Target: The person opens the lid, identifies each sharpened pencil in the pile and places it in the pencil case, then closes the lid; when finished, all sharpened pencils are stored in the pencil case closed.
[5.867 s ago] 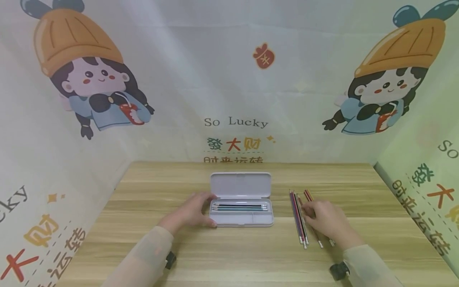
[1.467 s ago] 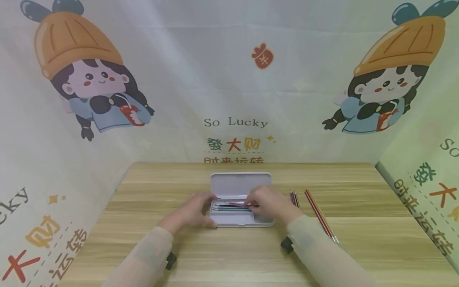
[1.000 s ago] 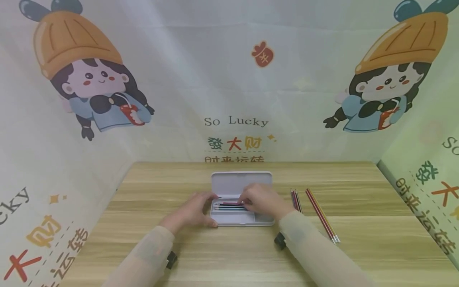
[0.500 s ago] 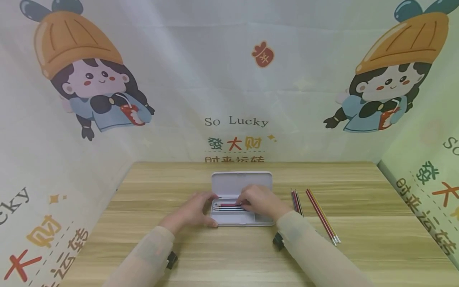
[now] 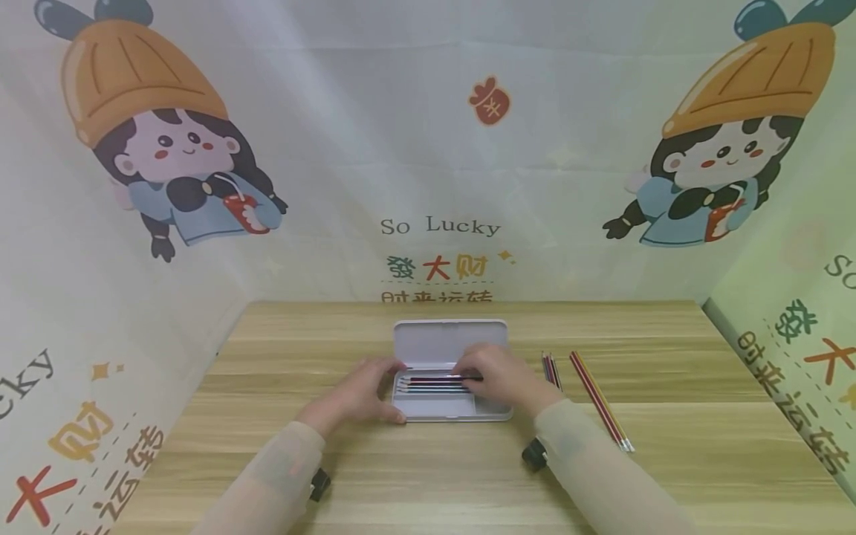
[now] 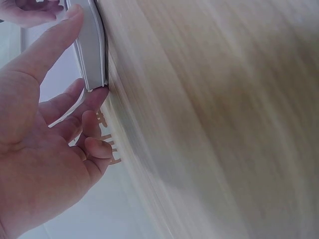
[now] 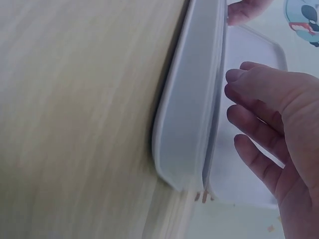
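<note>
In the head view, a white pencil case (image 5: pixel 428 407) lies with its lid (image 5: pixel 428 343) raised. Several pencils (image 5: pixel 428 385) rest side by side in its back compartment, tips to the left. My left hand (image 5: pixel 357 394) grips the case's left end; the left wrist view has the thumb at the front edge and a finger at the back corner. Over the right part of the case is my right hand (image 5: pixel 501 375), its fingers loosely bent at the pencils' right ends, which they hide. In the right wrist view no pencil shows between those fingers (image 7: pixel 256 127).
Right of the case lie more pencils: a dark bunch (image 5: pixel 551 371), partly behind the right sleeve (image 5: pixel 588 453), and a red and yellow group (image 5: pixel 602 405). They rest on a wooden table (image 5: pixel 428 475). Printed cloth (image 5: pixel 334 148) hangs around it.
Since 5.9 s ago my right hand has come from the loose pencils to the case, with more pencils now inside. Over the last half second it slid slightly right. The left hand stayed put.
</note>
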Available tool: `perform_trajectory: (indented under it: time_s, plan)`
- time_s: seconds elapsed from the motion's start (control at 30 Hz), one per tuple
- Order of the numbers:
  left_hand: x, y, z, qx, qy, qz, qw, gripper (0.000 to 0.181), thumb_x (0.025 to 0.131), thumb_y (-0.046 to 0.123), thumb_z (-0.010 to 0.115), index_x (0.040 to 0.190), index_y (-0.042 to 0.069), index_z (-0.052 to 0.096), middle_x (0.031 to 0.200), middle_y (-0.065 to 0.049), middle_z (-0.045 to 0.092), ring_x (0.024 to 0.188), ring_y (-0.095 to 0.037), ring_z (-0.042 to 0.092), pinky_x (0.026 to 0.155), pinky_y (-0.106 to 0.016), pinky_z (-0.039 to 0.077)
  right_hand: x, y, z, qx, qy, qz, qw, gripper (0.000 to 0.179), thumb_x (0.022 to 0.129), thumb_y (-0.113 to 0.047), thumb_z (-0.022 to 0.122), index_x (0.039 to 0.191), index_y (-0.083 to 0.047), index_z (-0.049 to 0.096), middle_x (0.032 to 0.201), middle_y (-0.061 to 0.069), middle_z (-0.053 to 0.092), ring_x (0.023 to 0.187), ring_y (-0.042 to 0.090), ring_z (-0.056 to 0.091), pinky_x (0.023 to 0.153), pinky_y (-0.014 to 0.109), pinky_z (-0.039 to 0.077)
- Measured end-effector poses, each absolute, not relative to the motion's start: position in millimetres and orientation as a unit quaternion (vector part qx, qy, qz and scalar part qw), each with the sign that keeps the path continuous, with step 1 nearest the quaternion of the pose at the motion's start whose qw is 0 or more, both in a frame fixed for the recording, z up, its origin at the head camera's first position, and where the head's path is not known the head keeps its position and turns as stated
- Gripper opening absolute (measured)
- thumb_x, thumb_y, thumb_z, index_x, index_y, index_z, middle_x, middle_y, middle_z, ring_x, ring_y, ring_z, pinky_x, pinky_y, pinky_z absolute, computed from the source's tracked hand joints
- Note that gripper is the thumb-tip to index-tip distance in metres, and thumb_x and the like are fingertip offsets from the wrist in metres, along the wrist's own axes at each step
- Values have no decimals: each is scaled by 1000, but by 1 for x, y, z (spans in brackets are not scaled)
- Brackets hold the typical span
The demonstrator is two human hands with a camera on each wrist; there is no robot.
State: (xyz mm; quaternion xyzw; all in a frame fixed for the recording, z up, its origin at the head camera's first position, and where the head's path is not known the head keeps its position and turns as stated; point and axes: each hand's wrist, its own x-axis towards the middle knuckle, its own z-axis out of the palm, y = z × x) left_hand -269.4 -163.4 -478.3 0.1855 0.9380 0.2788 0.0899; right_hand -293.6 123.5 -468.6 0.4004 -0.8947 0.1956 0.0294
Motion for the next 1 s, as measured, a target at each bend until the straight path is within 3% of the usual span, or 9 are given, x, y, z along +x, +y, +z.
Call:
perform_trajectory:
  time_s: [0.23, 0.6, 1.0]
  plan:
    - [-269, -161, -477, 189, 937, 280, 90, 88, 64, 27, 97, 141, 9, 57, 145, -16, 59, 138, -38, 49, 121, -55, 37, -284, 144, -465, 356, -908, 221, 24, 20, 90, -10, 76, 110, -9, 78, 106, 3, 76, 101, 20, 71, 94, 39, 60]
    - [-267, -162, -475, 192, 939, 273, 88, 89, 64, 28, 98, 140, 7, 58, 144, -18, 59, 134, -37, 51, 119, -55, 40, -265, 166, -471, 288, -915, 280, 43, 18, 89, -10, 77, 107, -8, 78, 99, 3, 76, 83, 13, 66, 73, 24, 57]
    - [-269, -163, -477, 196, 938, 274, 84, 90, 65, 29, 97, 142, 6, 57, 146, -18, 58, 136, -37, 50, 120, -54, 39, -256, 195, -476, 236, -933, 267, 43, 19, 92, -18, 76, 111, -14, 79, 106, -1, 78, 88, 11, 67, 78, 33, 59]
